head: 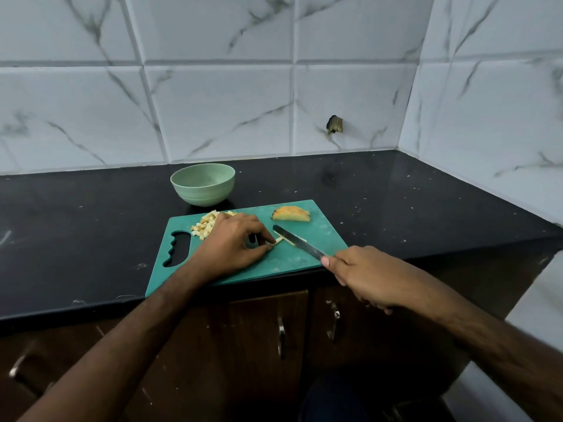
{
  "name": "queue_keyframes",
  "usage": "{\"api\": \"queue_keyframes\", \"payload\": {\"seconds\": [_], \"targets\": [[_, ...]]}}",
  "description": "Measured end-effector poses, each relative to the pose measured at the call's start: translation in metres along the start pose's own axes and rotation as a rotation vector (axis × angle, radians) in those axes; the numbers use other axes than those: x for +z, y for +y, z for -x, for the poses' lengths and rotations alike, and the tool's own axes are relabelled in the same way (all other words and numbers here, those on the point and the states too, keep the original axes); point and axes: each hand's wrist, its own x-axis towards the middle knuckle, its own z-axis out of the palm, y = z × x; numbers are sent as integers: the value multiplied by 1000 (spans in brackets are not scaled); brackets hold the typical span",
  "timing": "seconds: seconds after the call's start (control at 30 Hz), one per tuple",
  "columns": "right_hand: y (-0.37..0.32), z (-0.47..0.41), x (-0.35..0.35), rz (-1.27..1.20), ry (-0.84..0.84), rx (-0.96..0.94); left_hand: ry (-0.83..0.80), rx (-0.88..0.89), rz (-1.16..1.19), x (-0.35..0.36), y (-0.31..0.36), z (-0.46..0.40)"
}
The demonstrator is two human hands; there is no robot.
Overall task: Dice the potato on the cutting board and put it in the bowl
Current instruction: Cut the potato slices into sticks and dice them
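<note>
Roughly halfway: diced potato point(204, 227) piled on the cutting board point(283, 260), bowl point(203, 184) empty. Left hand point(234, 245) pinches a strip point(277, 240), right hand point(362, 274) grips the knife point(297, 240); sliced chunk point(291, 213) waits.

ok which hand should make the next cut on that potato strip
Right. The right hand already grips the knife, its blade lying across the potato strip. The left hand pinches that strip, steadying it on the cutting board.
</note>
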Motion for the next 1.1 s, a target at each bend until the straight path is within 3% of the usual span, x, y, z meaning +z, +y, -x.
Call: {"api": "queue_keyframes", "payload": {"seconds": [0.23,0.4,0.67,1.1], "targets": [[-8,2,0,156,-16,27,-105,20,-1,-6,-10,10],[-9,5,20,381,137,-65,-102,49,-54,-10,-6,15],[-5,-5,-1,49,71,-19,-79,26,-57,-16,-1,18],[-9,4,25,242,123,-82,-48,58,-66,-14,-3,17]]}}
